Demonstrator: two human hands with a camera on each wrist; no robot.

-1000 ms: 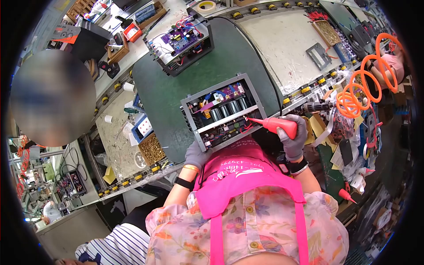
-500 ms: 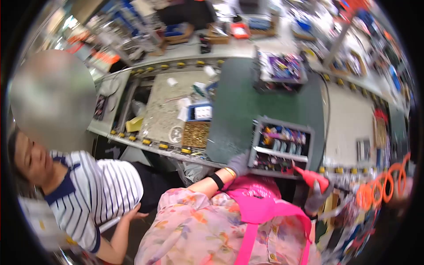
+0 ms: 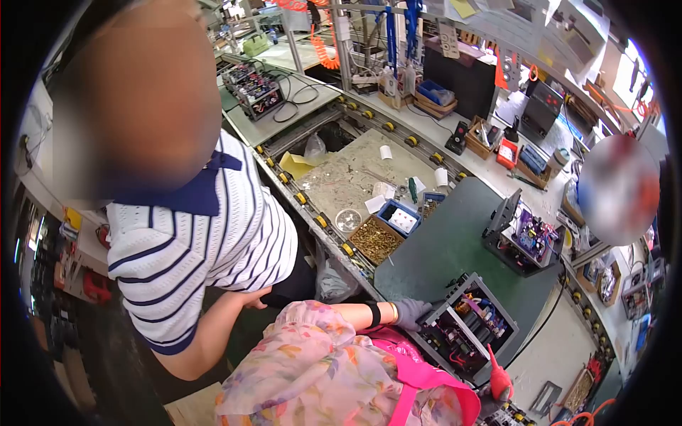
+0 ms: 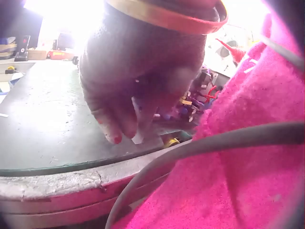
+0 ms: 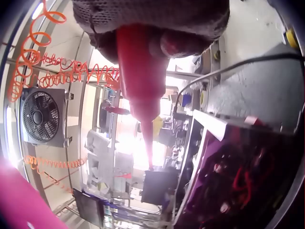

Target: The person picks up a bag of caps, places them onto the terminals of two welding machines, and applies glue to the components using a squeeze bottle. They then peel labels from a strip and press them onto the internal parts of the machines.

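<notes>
An open metal chassis (image 3: 446,317) packed with circuit boards, wires and large black capacitors lies on the green mat (image 3: 426,248), close to the person's pink apron. My gloved left hand (image 3: 410,314) grips its near left corner, fingers bent over the frame in the left wrist view. In the right wrist view my gloved right hand (image 5: 157,19) holds a red squeeze bottle (image 5: 140,71) with a long thin nozzle. The nozzle points away from the hand, beside the chassis. Most of the right hand is hidden in the head view, low on the right.
A second open chassis (image 3: 529,234) stands farther back on the mat. Left of the mat are a box of brass screws (image 3: 376,240) and a blue tray (image 3: 387,211). Someone in a striped shirt (image 3: 206,248) stands close on the left. Orange coiled hoses (image 5: 38,36) hang nearby.
The head view has swung left, bringing the person in stripes close. My left hand stays at the chassis corner. The bottle's nozzle has moved from over the boards to beside the frame.
</notes>
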